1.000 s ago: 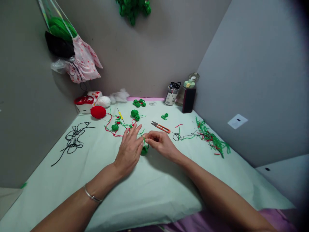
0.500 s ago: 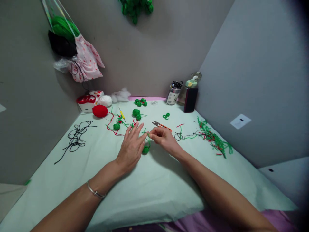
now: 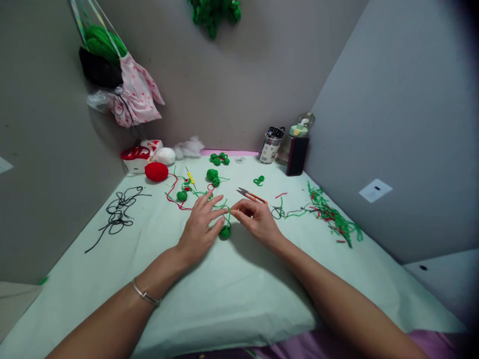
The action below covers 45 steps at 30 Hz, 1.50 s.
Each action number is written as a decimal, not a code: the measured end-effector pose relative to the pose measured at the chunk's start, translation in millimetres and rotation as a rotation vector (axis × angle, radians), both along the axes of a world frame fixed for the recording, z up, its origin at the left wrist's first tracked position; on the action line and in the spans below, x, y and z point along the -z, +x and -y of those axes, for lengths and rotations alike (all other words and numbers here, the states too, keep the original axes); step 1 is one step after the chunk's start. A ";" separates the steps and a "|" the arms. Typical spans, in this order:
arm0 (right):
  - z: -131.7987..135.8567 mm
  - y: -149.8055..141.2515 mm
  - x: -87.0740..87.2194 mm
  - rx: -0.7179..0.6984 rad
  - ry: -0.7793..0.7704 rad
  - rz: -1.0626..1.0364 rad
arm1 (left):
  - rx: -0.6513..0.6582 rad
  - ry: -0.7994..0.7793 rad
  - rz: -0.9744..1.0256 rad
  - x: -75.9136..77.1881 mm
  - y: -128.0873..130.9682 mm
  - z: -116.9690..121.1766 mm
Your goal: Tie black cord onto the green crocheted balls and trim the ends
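My left hand (image 3: pixel 200 227) rests on the pale cloth with its fingers spread, index finger at a loop of green yarn (image 3: pixel 229 214). Thumb and index finger of my right hand (image 3: pixel 258 222) are pinched together on that yarn. A small green crocheted ball (image 3: pixel 225 233) sits below the loop, beside my left thumb. Just beyond my right hand lie orange-handled thread snips (image 3: pixel 251 195). Red yarn (image 3: pixel 172 192), another green ball (image 3: pixel 182 196) and a yellow-handled crochet hook (image 3: pixel 190 177) lie beyond my left hand.
Black cord (image 3: pixel 119 209) lies tangled on the left, near a red yarn ball (image 3: pixel 156 171). Green and red yarn scraps (image 3: pixel 333 212) are heaped at right. A pen holder (image 3: pixel 269 149), a bottle (image 3: pixel 298 130) and a phone (image 3: pixel 297 156) stand at the back.
My right hand has moved slightly right, drawing the green yarn into a more visible loop. My left fingers have shifted a little, uncovering more of the small green ball. The view has swung slightly left.
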State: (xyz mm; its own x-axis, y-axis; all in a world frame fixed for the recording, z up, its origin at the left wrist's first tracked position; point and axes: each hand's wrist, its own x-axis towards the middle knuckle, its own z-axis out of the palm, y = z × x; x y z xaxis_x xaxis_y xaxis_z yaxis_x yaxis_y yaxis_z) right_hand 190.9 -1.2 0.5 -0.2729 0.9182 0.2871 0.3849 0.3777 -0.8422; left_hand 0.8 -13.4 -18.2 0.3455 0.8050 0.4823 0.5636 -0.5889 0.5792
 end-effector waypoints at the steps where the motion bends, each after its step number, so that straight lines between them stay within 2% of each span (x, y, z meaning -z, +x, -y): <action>1: 1.4 0.2 0.1 0.026 0.061 0.044 | -0.016 -0.059 0.089 -0.8 -1.0 -1.1; 7: 8.1 -3.2 2.1 0.036 0.298 0.186 | -0.023 -0.487 0.544 -6.2 -1.4 -3.3; 11: 10.4 -6.0 2.6 0.045 0.371 0.243 | -0.015 -0.634 0.697 -6.5 0.5 -2.0; 22: 13.1 -8.9 5.0 0.093 0.618 0.384 | -0.020 -0.769 0.851 -10.8 5.2 2.1; 35: 18.3 -15.0 5.1 0.203 0.913 0.665 | 0.018 -0.798 0.917 -13.1 9.5 2.7; 39: 13.9 -13.1 10.1 0.213 0.861 0.698 | 0.011 -0.805 0.908 -12.5 8.6 3.0; 45: -5.0 2.7 13.1 0.215 0.511 0.516 | -0.047 -0.811 0.865 -12.8 3.7 4.0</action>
